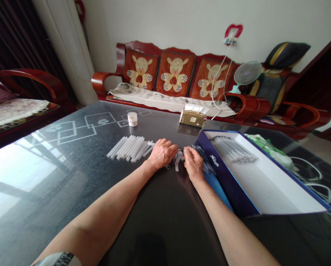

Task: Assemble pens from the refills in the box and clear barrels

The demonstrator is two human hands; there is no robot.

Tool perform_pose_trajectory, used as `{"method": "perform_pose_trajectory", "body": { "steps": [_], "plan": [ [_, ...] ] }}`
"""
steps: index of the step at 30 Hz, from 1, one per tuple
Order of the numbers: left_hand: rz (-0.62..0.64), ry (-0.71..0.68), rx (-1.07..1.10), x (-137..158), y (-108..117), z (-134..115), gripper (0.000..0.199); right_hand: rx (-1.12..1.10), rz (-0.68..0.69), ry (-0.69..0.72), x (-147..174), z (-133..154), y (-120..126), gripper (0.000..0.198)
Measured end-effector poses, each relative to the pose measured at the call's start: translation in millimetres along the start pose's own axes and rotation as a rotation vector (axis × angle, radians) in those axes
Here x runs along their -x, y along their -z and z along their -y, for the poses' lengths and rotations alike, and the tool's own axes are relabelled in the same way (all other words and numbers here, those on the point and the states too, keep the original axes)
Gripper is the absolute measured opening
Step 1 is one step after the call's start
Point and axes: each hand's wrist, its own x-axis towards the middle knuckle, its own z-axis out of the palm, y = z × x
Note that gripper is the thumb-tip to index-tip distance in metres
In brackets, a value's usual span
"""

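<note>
My left hand [163, 152] is closed over the dark tabletop, its fingers curled toward my right hand. My right hand [193, 162] is closed in a pinch a short way across from it. Whatever the fingertips hold is too small to make out. Between and just below the hands lie several small translucent pieces [177, 162]. To the left of my left hand is a row of whitish translucent tubes [130, 148]. Beside my right hand, thin dark-tipped sticks [207, 162] lie along the outside of a blue box [270, 188].
Inside the box lies a bundle of clear, pen-like sticks [234, 149]. A small lidded jar [132, 119] and a tissue box [193, 117] stand farther back on the glossy table [79, 166]. A green-and-white plastic bag [273, 149] and white cables [320, 190] lie right of the box.
</note>
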Motion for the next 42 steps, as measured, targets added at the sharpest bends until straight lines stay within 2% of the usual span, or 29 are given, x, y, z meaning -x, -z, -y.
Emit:
{"method": "perform_pose_trajectory", "body": {
  "steps": [3,9,13,16,20,25,32,37,42],
  "plan": [
    [0.0,0.0,0.005,0,0,0,0.036,0.031,0.029,0.007,0,-1,0,0.038],
    [-0.002,0.008,0.012,0,-1,1,0.036,-0.053,0.065,0.079,1,-5,-3,0.031],
    [-0.009,0.001,0.015,0,-1,1,0.036,-0.036,0.02,0.033,1,1,-1,0.04],
    [-0.005,-0.002,0.009,0,-1,1,0.036,0.01,-0.009,-0.005,1,6,1,0.038],
    [0.003,-0.001,0.007,0,0,0,0.036,0.084,0.02,0.026,1,4,1,0.037],
    [0.011,0.007,-0.001,0,0,1,0.035,0.009,0.052,0.083,1,-4,-2,0.033],
    [-0.003,0.003,0.004,0,-2,2,0.035,0.031,-0.013,0.018,1,4,0,0.042],
    [-0.011,-0.007,-0.007,0,-2,2,0.035,0.105,0.036,0.05,0,1,0,0.042],
    [0.001,0.019,-0.013,1,-2,5,0.034,0.008,0.028,0.071,0,-7,-2,0.038]
  ]
}}
